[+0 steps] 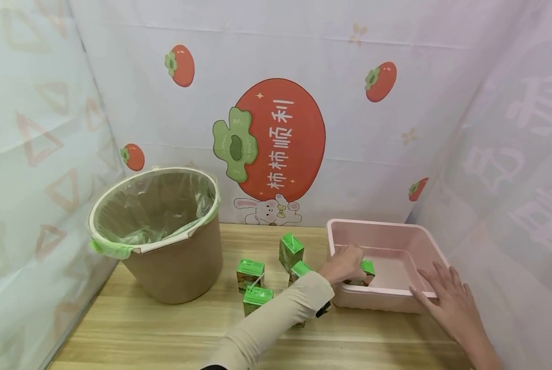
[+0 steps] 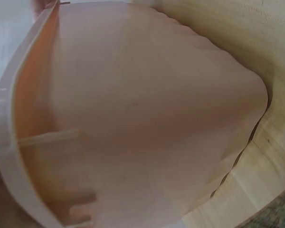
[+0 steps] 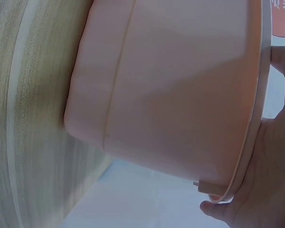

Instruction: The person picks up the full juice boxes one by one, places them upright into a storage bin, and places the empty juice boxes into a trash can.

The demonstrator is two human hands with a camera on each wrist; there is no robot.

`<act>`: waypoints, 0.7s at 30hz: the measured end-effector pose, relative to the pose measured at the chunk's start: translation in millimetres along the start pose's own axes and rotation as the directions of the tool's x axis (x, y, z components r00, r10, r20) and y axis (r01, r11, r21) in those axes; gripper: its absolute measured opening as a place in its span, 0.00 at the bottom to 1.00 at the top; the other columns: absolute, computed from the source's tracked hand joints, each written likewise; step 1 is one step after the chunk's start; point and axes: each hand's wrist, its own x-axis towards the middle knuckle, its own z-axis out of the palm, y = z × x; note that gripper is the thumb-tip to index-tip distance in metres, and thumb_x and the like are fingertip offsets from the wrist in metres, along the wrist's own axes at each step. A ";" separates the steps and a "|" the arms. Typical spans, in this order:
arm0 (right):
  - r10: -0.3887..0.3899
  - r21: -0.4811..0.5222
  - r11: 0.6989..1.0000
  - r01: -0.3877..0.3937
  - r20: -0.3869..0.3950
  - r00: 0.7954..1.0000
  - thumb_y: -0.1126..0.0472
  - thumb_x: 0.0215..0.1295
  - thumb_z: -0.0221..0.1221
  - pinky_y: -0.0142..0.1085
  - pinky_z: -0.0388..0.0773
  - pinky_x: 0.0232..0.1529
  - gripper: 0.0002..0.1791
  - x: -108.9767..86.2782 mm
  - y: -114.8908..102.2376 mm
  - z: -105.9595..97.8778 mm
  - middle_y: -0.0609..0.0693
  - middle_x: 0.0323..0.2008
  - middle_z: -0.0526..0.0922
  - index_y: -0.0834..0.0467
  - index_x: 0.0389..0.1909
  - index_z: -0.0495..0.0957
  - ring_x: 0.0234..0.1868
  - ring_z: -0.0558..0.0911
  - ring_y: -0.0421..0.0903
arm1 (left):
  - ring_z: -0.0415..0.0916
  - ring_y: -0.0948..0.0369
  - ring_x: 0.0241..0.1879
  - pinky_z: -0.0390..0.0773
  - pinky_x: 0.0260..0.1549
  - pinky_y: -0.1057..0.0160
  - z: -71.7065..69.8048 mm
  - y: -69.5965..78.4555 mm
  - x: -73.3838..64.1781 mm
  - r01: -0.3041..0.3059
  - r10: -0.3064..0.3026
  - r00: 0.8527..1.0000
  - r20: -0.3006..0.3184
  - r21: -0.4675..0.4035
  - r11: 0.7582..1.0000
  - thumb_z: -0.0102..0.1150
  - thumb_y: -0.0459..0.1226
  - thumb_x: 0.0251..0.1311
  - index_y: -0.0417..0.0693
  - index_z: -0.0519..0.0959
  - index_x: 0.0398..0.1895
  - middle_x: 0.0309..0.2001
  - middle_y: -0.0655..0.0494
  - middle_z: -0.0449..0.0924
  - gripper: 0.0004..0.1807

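Note:
My left hand (image 1: 344,264) reaches over the near left rim of a pink plastic basin (image 1: 407,292). Its curled fingers hold a small drink carton (image 1: 367,268) with a green top, low inside the basin; part of the carton is hidden by the hand. My right hand (image 1: 452,303) rests on the basin's right rim with its fingers spread and straight. The right wrist view shows that hand (image 3: 266,166) along the rim. In the left wrist view, the basin's outer wall (image 2: 156,104) fills most of the picture, and the carton is out of sight.
Several similar cartons stand left of the basin, among them a back carton (image 1: 291,252), a left carton (image 1: 250,275) and a front carton (image 1: 257,297). My left sleeve (image 1: 280,318) partly covers others. A brown bucket (image 1: 179,267) with a clear liner stands at the left.

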 end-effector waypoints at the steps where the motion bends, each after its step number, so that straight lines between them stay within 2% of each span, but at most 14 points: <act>1: -0.001 -0.002 1.000 0.001 -0.003 1.000 0.44 0.74 0.62 0.83 0.50 0.58 0.32 0.0 0.0 0.1 0.72 0.75 0.59 0.54 0.72 0.69 0.78 0.48 0.79 | 0.61 0.68 0.17 0.62 0.15 0.71 0.5 0.4 0.3 0.008 -0.008 1.000 0.003 0.001 1.000 0.82 0.46 0.52 0.53 0.66 0.18 0.18 0.64 0.62 0.28; 5: -0.011 -0.005 1.000 0.011 -0.015 1.000 0.45 0.74 0.62 0.82 0.51 0.58 0.32 0.4 0.0 0.7 0.71 0.75 0.59 0.54 0.71 0.69 0.77 0.48 0.79 | 0.63 0.67 0.20 0.63 0.17 0.71 0.6 2.1 1.2 0.024 -0.026 0.999 0.030 0.056 0.998 0.80 0.46 0.55 0.53 0.67 0.18 0.20 0.63 0.64 0.26; 10: -0.022 -0.018 1.000 0.022 -0.033 0.999 0.45 0.74 0.62 0.82 0.52 0.57 0.31 1.1 0.8 0.6 0.71 0.75 0.60 0.54 0.71 0.69 0.77 0.50 0.79 | 0.64 0.68 0.22 0.64 0.20 0.72 -2.6 3.4 2.9 -0.046 0.038 0.998 0.055 0.167 0.985 0.76 0.45 0.60 0.53 0.67 0.19 0.20 0.64 0.65 0.25; 16: -0.020 -0.009 1.000 0.020 -0.030 0.999 0.45 0.73 0.63 0.81 0.53 0.57 0.31 0.4 1.2 0.2 0.71 0.75 0.60 0.54 0.71 0.70 0.76 0.50 0.80 | 0.66 0.67 0.24 0.66 0.21 0.73 -4.2 3.2 4.4 -0.073 0.054 0.993 0.110 0.186 0.980 0.72 0.38 0.63 0.52 0.71 0.21 0.22 0.63 0.67 0.19; 21: -0.023 -0.004 1.000 0.023 -0.033 0.999 0.45 0.73 0.63 0.82 0.52 0.57 0.31 -1.5 1.6 1.4 0.71 0.76 0.60 0.54 0.71 0.70 0.77 0.49 0.79 | 0.66 0.67 0.26 0.67 0.22 0.73 -8.2 3.1 4.2 -0.076 0.051 0.986 0.158 0.157 0.985 0.69 0.35 0.66 0.51 0.75 0.27 0.30 0.62 0.71 0.12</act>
